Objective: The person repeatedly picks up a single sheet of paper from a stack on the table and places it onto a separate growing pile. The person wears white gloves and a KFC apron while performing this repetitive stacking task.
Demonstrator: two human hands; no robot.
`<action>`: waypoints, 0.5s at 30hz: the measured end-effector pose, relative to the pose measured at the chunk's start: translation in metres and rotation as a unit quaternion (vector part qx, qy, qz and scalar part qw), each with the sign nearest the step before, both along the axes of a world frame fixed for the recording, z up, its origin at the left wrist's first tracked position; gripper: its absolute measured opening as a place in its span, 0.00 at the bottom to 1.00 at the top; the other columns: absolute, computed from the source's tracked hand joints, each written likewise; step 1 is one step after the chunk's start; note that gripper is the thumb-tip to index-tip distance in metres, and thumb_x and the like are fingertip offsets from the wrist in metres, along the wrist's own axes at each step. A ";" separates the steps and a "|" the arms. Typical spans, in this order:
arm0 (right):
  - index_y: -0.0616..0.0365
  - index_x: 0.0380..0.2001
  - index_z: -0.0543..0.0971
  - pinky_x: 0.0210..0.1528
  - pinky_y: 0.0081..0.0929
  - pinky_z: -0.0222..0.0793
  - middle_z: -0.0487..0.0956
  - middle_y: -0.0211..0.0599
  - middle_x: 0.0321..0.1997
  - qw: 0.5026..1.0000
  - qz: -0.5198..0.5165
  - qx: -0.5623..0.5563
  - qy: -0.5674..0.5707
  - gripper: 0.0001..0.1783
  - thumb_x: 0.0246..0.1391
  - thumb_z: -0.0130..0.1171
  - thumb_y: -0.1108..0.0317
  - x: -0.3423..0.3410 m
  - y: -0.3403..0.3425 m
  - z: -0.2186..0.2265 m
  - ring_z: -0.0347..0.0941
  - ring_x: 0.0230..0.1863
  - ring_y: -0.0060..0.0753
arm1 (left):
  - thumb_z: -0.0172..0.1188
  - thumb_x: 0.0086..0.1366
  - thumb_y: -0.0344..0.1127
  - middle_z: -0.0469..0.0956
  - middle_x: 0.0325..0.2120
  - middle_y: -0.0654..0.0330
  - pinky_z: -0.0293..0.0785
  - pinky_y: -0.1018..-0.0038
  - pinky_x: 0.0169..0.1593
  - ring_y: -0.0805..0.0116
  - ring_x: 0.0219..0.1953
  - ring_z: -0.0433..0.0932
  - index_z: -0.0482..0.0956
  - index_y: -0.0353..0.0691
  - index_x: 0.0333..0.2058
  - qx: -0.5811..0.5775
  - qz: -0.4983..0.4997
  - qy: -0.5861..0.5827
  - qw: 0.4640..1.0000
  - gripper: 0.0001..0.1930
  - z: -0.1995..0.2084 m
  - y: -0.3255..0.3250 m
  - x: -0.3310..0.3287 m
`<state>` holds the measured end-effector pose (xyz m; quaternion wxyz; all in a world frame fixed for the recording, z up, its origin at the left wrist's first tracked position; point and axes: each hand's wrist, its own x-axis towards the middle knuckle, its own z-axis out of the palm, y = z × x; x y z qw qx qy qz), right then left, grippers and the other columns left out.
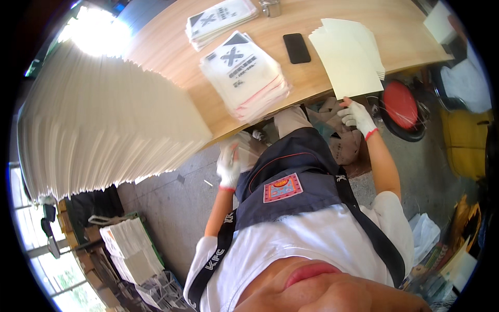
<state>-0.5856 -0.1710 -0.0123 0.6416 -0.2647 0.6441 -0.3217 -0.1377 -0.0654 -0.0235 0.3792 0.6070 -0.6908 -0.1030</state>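
Note:
My right hand (357,116), in a white glove with a red cuff, is at the table's front edge. Its bare fingertip meets the lower corner of a fanned stack of cream paper sheets (349,58), and the other fingers spread apart below it. My left hand (228,164), gloved too, hangs low beside a pale, blurred surface at my lap. Its fingers are too smeared to show whether it holds anything. Between the hands, a pile of printed white plastic bags (244,73) with red-edged ends reaches the table edge. A second printed pile (221,20) sits farther back.
A tall, long row of cream sheets (114,119) crowds the left side. On the wooden table (171,57) lie a black phone (297,48) and a small metal-and-glass jar (270,7). A red round stool (399,105) stands at the right. Stacked papers (130,242) stand at lower left.

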 end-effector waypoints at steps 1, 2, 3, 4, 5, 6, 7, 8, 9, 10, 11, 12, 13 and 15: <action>0.57 0.38 0.73 0.16 0.18 0.65 0.78 0.38 0.30 0.997 -0.068 -0.020 -0.037 0.22 0.56 0.49 0.48 -0.009 -0.004 -0.008 0.70 0.19 0.24 | 0.54 0.57 0.29 0.77 0.34 0.55 0.71 0.65 0.40 0.54 0.36 0.75 0.75 0.42 0.43 -0.002 -0.017 -0.012 1.000 0.13 0.013 -0.024 -0.015; 0.57 0.41 0.72 0.16 0.18 0.66 0.78 0.39 0.30 0.987 -0.136 -0.040 -0.074 0.23 0.57 0.47 0.48 -0.025 -0.010 -0.021 0.71 0.19 0.25 | 0.53 0.58 0.31 0.77 0.34 0.55 0.71 0.65 0.40 0.55 0.37 0.75 0.75 0.42 0.43 -0.005 -0.035 -0.023 0.999 0.13 0.026 -0.048 -0.030; 0.57 0.46 0.69 0.16 0.18 0.67 0.78 0.41 0.31 0.961 -0.182 -0.098 -0.182 0.23 0.58 0.44 0.50 -0.046 -0.020 -0.039 0.72 0.19 0.27 | 0.53 0.58 0.34 0.77 0.33 0.55 0.71 0.65 0.40 0.55 0.37 0.75 0.75 0.42 0.42 0.009 -0.023 -0.018 1.000 0.12 0.045 -0.074 -0.050; 0.56 0.47 0.68 0.16 0.18 0.67 0.77 0.40 0.31 0.941 -0.257 -0.146 -0.166 0.19 0.59 0.44 0.55 -0.047 -0.026 -0.036 0.72 0.20 0.27 | 0.53 0.59 0.36 0.77 0.32 0.55 0.71 0.65 0.40 0.56 0.38 0.76 0.75 0.43 0.41 0.022 -0.007 -0.013 1.000 0.12 0.060 -0.098 -0.064; 0.56 0.48 0.67 0.15 0.19 0.66 0.76 0.39 0.29 0.940 -0.259 -0.163 -0.150 0.17 0.59 0.45 0.59 -0.054 -0.034 -0.038 0.72 0.19 0.27 | 0.54 0.58 0.39 0.77 0.34 0.55 0.72 0.65 0.40 0.57 0.38 0.76 0.74 0.44 0.41 0.078 0.012 -0.099 0.992 0.13 0.069 -0.123 -0.071; 0.55 0.48 0.67 0.14 0.19 0.66 0.76 0.37 0.28 0.939 -0.264 -0.179 -0.131 0.15 0.59 0.45 0.62 -0.062 -0.040 -0.041 0.71 0.18 0.27 | 0.55 0.57 0.41 0.76 0.36 0.55 0.72 0.65 0.40 0.57 0.39 0.76 0.74 0.45 0.41 0.134 0.029 -0.183 0.974 0.14 0.074 -0.144 -0.077; 0.55 0.47 0.67 0.13 0.19 0.64 0.75 0.36 0.27 0.937 -0.267 -0.191 -0.116 0.15 0.59 0.45 0.64 -0.057 -0.042 -0.039 0.70 0.17 0.26 | 0.55 0.56 0.40 0.76 0.38 0.55 0.72 0.64 0.41 0.56 0.40 0.75 0.73 0.46 0.42 0.170 0.038 -0.250 0.952 0.14 0.072 -0.159 -0.080; 0.56 0.47 0.67 0.12 0.19 0.63 0.74 0.35 0.26 0.936 -0.268 -0.206 -0.101 0.14 0.58 0.45 0.66 -0.046 -0.046 -0.026 0.69 0.16 0.25 | 0.55 0.55 0.40 0.75 0.39 0.56 0.72 0.63 0.41 0.56 0.42 0.75 0.73 0.47 0.42 0.204 0.051 -0.314 0.926 0.15 0.070 -0.173 -0.080; 0.56 0.47 0.67 0.11 0.19 0.61 0.73 0.34 0.26 0.932 -0.273 -0.223 -0.085 0.13 0.58 0.46 0.68 -0.043 -0.048 -0.015 0.68 0.15 0.24 | 0.55 0.54 0.40 0.74 0.41 0.56 0.73 0.62 0.42 0.55 0.43 0.75 0.72 0.48 0.42 0.234 0.060 -0.376 0.895 0.15 0.068 -0.185 -0.082; 0.56 0.47 0.67 0.10 0.18 0.59 0.73 0.33 0.25 0.927 -0.263 -0.245 -0.112 0.13 0.58 0.46 0.68 -0.045 -0.049 -0.011 0.66 0.14 0.23 | 0.55 0.53 0.38 0.74 0.41 0.56 0.73 0.62 0.41 0.55 0.43 0.74 0.72 0.49 0.42 0.228 0.056 -0.381 0.894 0.16 0.066 -0.190 -0.082; 0.56 0.47 0.67 0.10 0.18 0.57 0.73 0.32 0.25 0.921 -0.251 -0.265 -0.138 0.13 0.58 0.46 0.69 -0.046 -0.047 -0.007 0.64 0.13 0.22 | 0.56 0.52 0.37 0.73 0.42 0.57 0.73 0.61 0.41 0.54 0.43 0.74 0.72 0.49 0.42 0.225 0.051 -0.385 0.894 0.16 0.064 -0.194 -0.081; 0.57 0.47 0.67 0.09 0.17 0.55 0.72 0.32 0.25 0.916 -0.236 -0.280 -0.165 0.13 0.58 0.45 0.70 -0.039 -0.040 0.004 0.63 0.12 0.20 | 0.56 0.50 0.35 0.73 0.42 0.58 0.73 0.60 0.41 0.54 0.43 0.74 0.72 0.50 0.42 0.227 0.050 -0.390 0.891 0.17 0.058 -0.194 -0.077; 0.57 0.46 0.67 0.08 0.18 0.49 0.71 0.32 0.24 0.908 -0.242 -0.296 -0.172 0.13 0.58 0.45 0.70 -0.027 -0.035 0.015 0.57 0.10 0.18 | 0.56 0.50 0.35 0.73 0.41 0.58 0.72 0.60 0.41 0.54 0.43 0.74 0.72 0.50 0.41 0.210 0.046 -0.376 0.901 0.16 0.051 -0.197 -0.068; 0.60 0.48 0.67 0.19 0.20 0.65 0.75 0.36 0.33 0.865 -0.145 -0.480 0.005 0.17 0.55 0.49 0.71 -0.031 -0.030 -0.011 0.70 0.22 0.25 | 0.56 0.49 0.34 0.73 0.39 0.59 0.72 0.61 0.41 0.54 0.43 0.74 0.72 0.49 0.39 0.170 0.025 -0.348 0.922 0.16 0.043 -0.206 -0.056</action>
